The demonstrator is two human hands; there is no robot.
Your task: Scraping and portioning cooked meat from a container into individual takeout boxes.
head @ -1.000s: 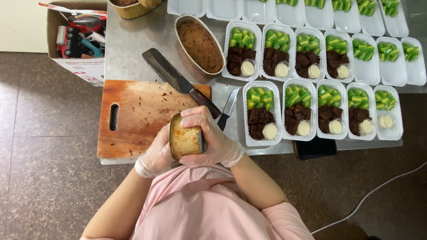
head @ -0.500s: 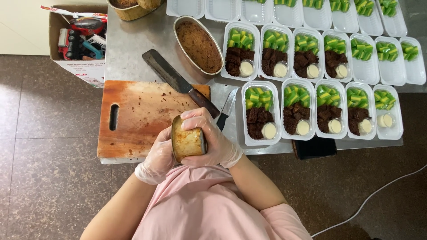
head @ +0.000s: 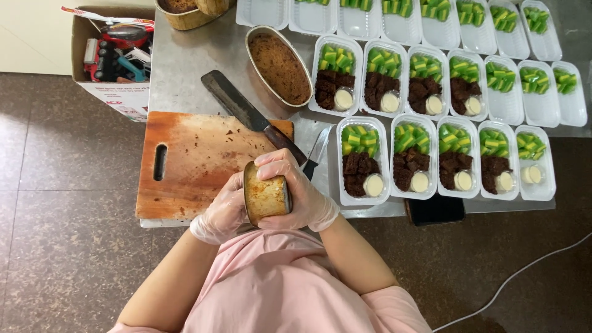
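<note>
A small oval metal tin (head: 266,196) is held between both gloved hands at the near edge of the steel bench (head: 185,68), just in front of the wooden cutting board (head: 197,163). The fingers of the right hand (head: 295,191) are closed around the tin's right side and far rim, while the left hand (head: 223,213) cups the tin from the left and below, its fingers wrapped against the wall. The tin is tilted so that its browned, greasy side faces the camera; what lies inside cannot be told.

A cleaver (head: 246,114) with a dark handle is laid slantwise across the far right corner of the board, and a smaller knife (head: 316,151) lies just beside it on the bench. Farther off, a larger oval tin of brown cake (head: 279,65) stands next to two rows of clear plastic trays (head: 362,159), each filled with green cubes, dark brown pieces and a small round lidded cup. More trays holding only green cubes (head: 493,15) are ranged along the far edge. A cardboard box (head: 114,52) of assorted items stands at the far left, off the bench.
</note>
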